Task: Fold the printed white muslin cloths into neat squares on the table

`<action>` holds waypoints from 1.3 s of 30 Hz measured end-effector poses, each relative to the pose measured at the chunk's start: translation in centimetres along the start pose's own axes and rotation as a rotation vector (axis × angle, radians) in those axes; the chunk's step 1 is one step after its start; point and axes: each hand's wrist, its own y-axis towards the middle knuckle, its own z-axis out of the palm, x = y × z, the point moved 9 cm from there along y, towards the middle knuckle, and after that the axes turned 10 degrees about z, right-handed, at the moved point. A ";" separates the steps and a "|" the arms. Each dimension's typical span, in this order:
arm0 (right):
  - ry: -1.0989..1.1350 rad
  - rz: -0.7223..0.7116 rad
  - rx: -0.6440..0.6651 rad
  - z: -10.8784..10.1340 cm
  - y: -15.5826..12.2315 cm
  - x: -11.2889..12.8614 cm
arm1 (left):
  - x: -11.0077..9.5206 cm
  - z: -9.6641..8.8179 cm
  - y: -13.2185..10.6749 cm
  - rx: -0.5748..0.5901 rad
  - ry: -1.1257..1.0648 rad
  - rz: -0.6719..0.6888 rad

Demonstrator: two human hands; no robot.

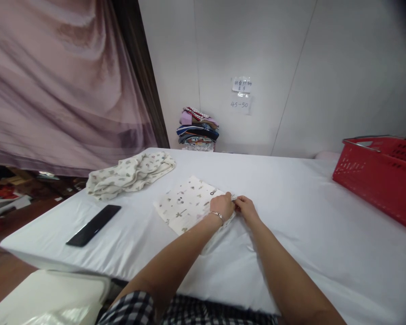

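A cream cloth (184, 203) printed with small grey, green and pink motifs lies folded fairly flat at the middle of the table. My left hand (222, 206), wearing a thin bracelet, is closed at the cloth's right end. Close beside it, my right hand (246, 208) pinches the edge of the same cloth with thumb and fingers. A bit of fabric shows bunched between the two hands. Part of the cloth's near side is hidden behind my left forearm. Another cloth with a similar print (130, 174) sits crumpled at the far left of the table.
A flat black object (94, 225) rests on the white-covered table (291, 198) at the left. The red plastic basket (379, 176) stands at the right edge. Folded clothes (198, 131) are stacked beyond the table against the wall. Pink curtain (64, 81) hangs on the left.
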 end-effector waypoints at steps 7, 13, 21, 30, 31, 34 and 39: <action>0.100 0.064 0.099 0.5 0.1 -0.5 | 0.5 0.5 0.1 0.006 -0.029 0.013; 0.109 0.076 0.156 0.4 0.6 -0.6 | 3.1 -0.1 0.4 0.033 -0.202 -0.073; 0.140 0.081 0.215 0.9 -0.1 -0.1 | 0.9 -0.8 -0.1 -0.059 -0.008 0.020; 0.129 0.117 0.250 1.3 -0.6 0.1 | 1.8 0.5 0.2 0.021 -0.168 -0.039; 0.128 0.123 0.263 1.3 -0.6 0.1 | 2.2 0.5 0.2 0.028 -0.191 -0.049; 0.126 0.135 0.288 1.3 -0.5 0.0 | 3.1 0.4 0.4 0.043 -0.232 -0.073; 0.153 0.132 0.329 1.4 -0.5 0.0 | 3.6 -0.4 0.4 -0.021 -0.198 -0.109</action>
